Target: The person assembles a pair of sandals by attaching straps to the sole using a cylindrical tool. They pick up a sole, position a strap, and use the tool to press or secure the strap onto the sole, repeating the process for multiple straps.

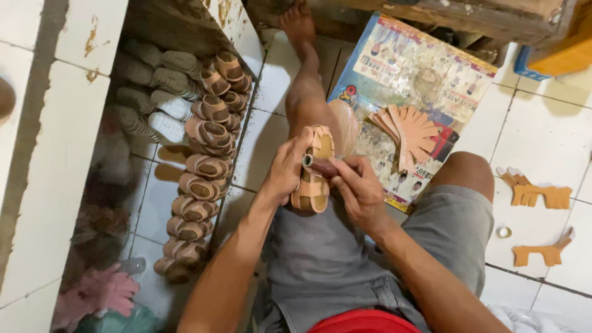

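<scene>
A flat, colourful printed cardboard sheet lies on the white tiled floor beyond the knees — tan cut leather strap pieces fanned on it. Left hand clasps a small tan strapped sandal above the lap; right hand pinches a dark cylindrical tool against it. A row of finished tan sandals stands left.

A row of finished sandals lines the tiled floor (tan cut straps lie on a printed sheet).

sandal centre, on lap between hands | row of sandals at 9 o'clock on floor | cut strap pieces at 2 o'clock on printed sheet | tape roll at 4 o'clock
</scene>
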Action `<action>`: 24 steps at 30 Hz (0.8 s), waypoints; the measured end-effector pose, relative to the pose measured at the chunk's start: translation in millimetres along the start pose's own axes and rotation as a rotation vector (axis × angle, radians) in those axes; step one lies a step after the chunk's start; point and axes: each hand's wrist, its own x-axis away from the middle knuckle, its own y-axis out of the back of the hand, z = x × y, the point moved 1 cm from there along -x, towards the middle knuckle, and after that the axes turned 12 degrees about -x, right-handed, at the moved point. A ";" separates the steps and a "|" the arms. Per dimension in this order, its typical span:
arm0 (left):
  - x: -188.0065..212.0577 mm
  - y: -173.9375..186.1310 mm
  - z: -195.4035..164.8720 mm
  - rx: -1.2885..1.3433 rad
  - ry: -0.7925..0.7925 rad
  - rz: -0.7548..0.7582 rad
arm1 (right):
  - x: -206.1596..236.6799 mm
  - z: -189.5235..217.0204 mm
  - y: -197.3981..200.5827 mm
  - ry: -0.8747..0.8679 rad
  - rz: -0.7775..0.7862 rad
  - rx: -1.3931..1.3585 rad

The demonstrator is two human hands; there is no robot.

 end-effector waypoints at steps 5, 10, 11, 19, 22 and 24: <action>9.1 -4.6 -21.0 0.078 0.031 -0.009 | 18.7 -8.8 31.4 -0.136 0.020 -0.068; 23.1 -11.4 -47.2 -0.288 -0.109 0.159 | 35.2 -7.3 67.2 -0.355 -0.180 -0.125; 21.2 -12.9 -50.1 -0.440 -0.154 0.164 | 33.4 -6.2 68.3 -0.371 -0.197 -0.145; 10.4 -29.7 -42.9 -0.663 -0.182 0.210 | 2.3 21.8 39.4 -0.019 -0.018 0.043; 12.1 -27.3 -40.9 -0.562 -0.066 0.233 | -7.8 26.5 39.8 0.039 0.028 0.113; 13.1 -25.5 -38.8 -0.517 -0.030 0.233 | -9.7 27.6 49.3 -0.001 0.035 0.161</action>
